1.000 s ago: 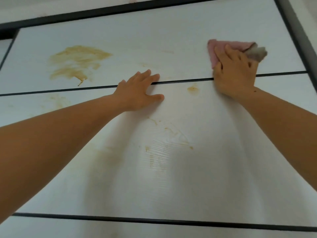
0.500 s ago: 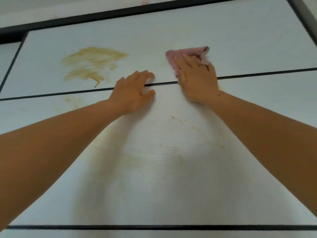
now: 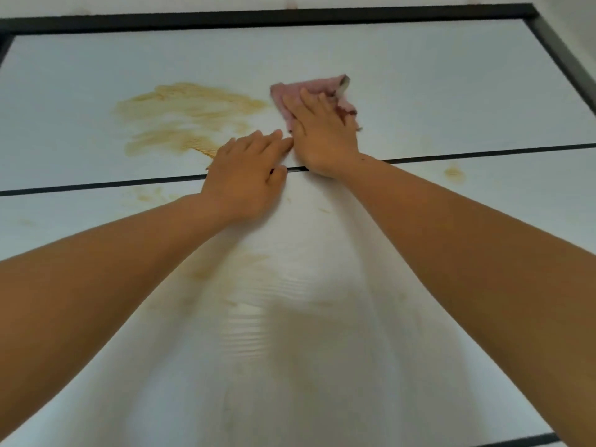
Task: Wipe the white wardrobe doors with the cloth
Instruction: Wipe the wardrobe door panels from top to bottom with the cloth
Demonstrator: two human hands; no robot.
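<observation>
Leftward since the earlier frames, the right hand (image 3: 322, 137) and pink cloth (image 3: 309, 87) have slid along the upper panel and now lie just beside the left hand (image 3: 245, 179). White wardrobe door (image 3: 435, 91): two panels split by a dark seam (image 3: 96, 184), with a black frame (image 3: 258, 17) along its top and right edges. Yellow-brown smear (image 3: 193, 104): upper panel, just left of the cloth. Right hand: fingers flat, pressing the cloth to the door. Left hand: flat across the seam, holding nothing, covering the smear's lower tip. Small stain (image 3: 454, 173): lower panel, towards the right edge.
</observation>
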